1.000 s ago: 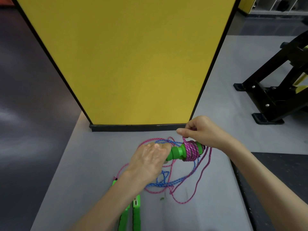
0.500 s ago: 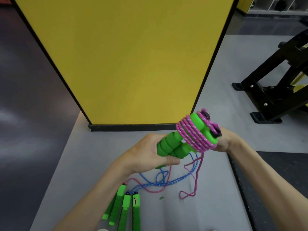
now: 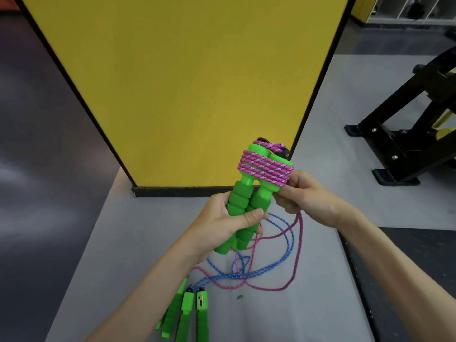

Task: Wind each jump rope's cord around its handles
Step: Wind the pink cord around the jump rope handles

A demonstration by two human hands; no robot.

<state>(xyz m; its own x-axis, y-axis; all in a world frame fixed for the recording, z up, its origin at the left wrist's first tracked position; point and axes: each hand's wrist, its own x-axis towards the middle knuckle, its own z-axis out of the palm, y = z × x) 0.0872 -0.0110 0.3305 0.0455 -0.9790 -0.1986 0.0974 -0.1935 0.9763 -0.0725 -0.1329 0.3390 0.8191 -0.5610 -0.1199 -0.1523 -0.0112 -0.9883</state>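
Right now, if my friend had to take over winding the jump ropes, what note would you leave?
Left grip: holds the pair of green handles upright, side by side.
Right grip: holds the pink cord against the handles near their top.
Done: several pink turns are wound round the handle tops.
Left: the pink tail hangs loose to the mat; wind it on. Then do the blue cord, which lies unwound by the other handles on the mat.
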